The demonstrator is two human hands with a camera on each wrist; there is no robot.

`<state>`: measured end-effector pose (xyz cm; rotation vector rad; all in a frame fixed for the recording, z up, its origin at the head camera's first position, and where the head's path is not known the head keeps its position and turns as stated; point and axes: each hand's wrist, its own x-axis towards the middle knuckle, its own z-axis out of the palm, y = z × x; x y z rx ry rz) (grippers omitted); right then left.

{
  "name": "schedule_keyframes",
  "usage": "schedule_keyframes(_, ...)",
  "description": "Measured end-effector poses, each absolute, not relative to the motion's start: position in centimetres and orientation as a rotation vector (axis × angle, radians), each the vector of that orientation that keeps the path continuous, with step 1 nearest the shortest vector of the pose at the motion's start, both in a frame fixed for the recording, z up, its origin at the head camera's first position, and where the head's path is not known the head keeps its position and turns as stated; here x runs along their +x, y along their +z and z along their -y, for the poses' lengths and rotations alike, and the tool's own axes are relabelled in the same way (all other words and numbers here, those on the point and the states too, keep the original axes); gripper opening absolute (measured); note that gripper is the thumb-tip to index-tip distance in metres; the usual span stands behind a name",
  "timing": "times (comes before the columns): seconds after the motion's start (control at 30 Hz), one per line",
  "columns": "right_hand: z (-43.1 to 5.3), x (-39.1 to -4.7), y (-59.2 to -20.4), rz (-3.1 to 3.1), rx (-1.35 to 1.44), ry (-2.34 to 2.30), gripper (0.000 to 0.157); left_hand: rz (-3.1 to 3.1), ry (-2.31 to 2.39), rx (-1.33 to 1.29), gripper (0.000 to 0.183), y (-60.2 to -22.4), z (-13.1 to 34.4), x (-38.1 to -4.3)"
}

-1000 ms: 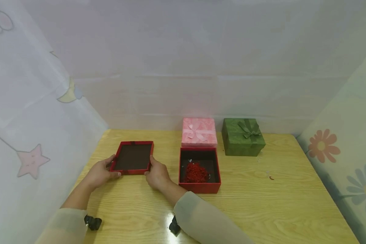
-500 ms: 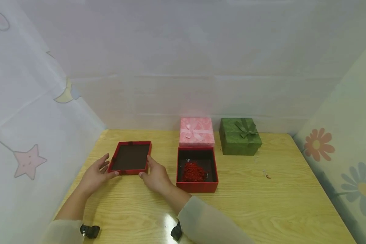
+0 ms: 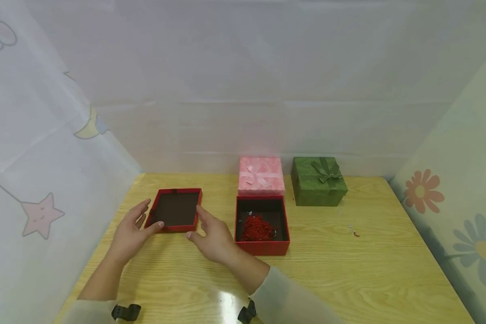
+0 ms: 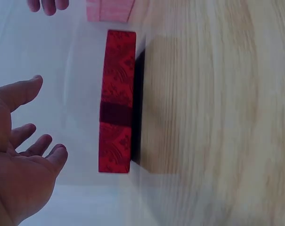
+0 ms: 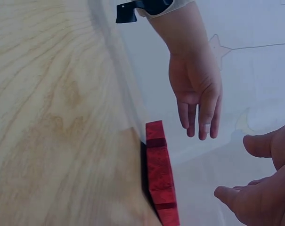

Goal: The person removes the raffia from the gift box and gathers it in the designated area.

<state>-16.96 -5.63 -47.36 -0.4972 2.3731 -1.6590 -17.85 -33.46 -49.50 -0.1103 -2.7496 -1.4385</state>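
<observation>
From my end, head feed shows pale sheet (image 3: 243, 67) behind desk (image 3: 368, 279), faint horizontal creases across it. On left I see whitish drape (image 3: 16, 157) with pink star (image 3: 42, 216), yellow moon (image 3: 88, 128). On right, greenish drape (image 3: 470, 139), reddish flower (image 3: 424, 191), blue-grey flower (image 3: 483, 249). Desk yellowish, wood-grained; bright glare (image 3: 228, 307) near bottom of view.

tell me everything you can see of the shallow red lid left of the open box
The lid is a shallow, square-looking piece, probably cardboard, with red patterned walls crossed by dark ribbon-like bands and a bare dark brown inside. It lies inside up on the wooden table, its outer top hidden, left of the open red box and apart from it. The wrist views show the left hand and right hand clear of it.
</observation>
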Motion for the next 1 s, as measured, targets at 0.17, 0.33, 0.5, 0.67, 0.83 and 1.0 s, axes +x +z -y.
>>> schedule_keyframes(0.17,4.1,-16.6,-46.2,-2.328,-0.537,-1.723,0.075,2.670,-1.498,-0.230,0.085,-49.1,31.4,-17.5)
schedule_keyframes(0.33,2.4,-16.7,-45.6,-2.316,-0.555,-1.757,0.071,2.630,-1.549,-0.320,0.081,-48.9,29.5,-17.3)
schedule_keyframes(0.5,0.7,-16.9,-45.1,-2.310,-0.515,-1.767,0.072,2.596,-1.604,-0.378,0.076,-48.8,27.4,-17.4)
schedule_keyframes(0.67,-1.1,-17.3,-44.9,-2.337,-0.528,-1.743,0.072,2.572,-1.675,-0.410,0.075,-48.4,25.3,-17.3)
schedule_keyframes(0.83,-3.3,-17.8,-45.0,-2.496,-0.629,-1.586,0.069,2.530,-1.756,-0.458,0.073,-48.5,23.5,-17.3)
schedule_keyframes(1.0,-5.2,-18.4,-45.0,-2.623,-0.666,-1.425,0.069,2.550,-1.772,-0.466,0.070,-48.9,21.9,-17.1)
